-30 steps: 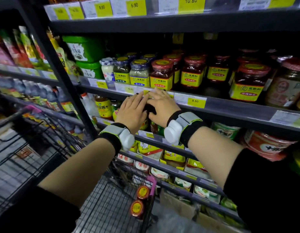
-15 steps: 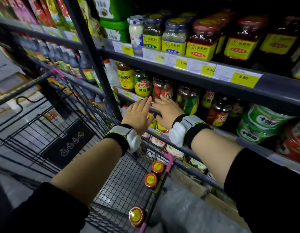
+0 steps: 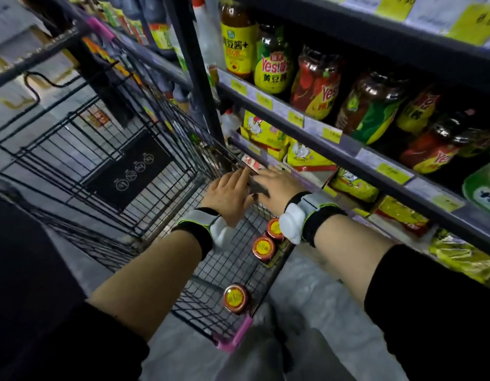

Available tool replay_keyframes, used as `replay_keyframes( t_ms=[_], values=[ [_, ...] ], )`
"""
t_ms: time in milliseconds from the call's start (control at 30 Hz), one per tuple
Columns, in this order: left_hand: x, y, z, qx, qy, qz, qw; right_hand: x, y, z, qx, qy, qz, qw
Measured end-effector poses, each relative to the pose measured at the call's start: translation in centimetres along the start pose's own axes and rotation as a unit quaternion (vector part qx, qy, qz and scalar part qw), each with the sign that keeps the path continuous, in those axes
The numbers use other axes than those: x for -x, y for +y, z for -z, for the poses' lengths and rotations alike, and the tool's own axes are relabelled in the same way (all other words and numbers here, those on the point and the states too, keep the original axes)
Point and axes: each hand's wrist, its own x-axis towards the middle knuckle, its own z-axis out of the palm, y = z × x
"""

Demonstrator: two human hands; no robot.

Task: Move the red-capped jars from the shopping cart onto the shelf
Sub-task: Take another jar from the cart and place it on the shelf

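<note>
Above the shopping cart (image 3: 106, 149), the left hand (image 3: 227, 196) and right hand (image 3: 277, 185) hover flat, grip loose, holding nothing. Three red-capped jars (image 3: 263, 247) stand below them in the cart — a hasty reach could topple one before the shelf (image 3: 375, 160).

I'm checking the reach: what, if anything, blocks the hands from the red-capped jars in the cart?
Nothing visible. The left hand and right hand hover open above the cart; three red-capped jars stand below with caps exposed, one partly hidden behind the right wristband.
</note>
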Motion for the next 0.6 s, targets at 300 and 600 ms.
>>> replay_keyframes(
  t_ms=[300,600],
  values=[
    [1.1,-2.1,-5.9,0.006,-0.061,0.028,0.998,-1.9,-0.9,-6.1,-0.018,-0.087,0.009,0.996],
    [1.9,-2.6,-9.2,0.009,-0.11,0.036,0.993,-2.3,-1.0,-9.7,-0.013,-0.116,0.019,0.993]
  ],
)
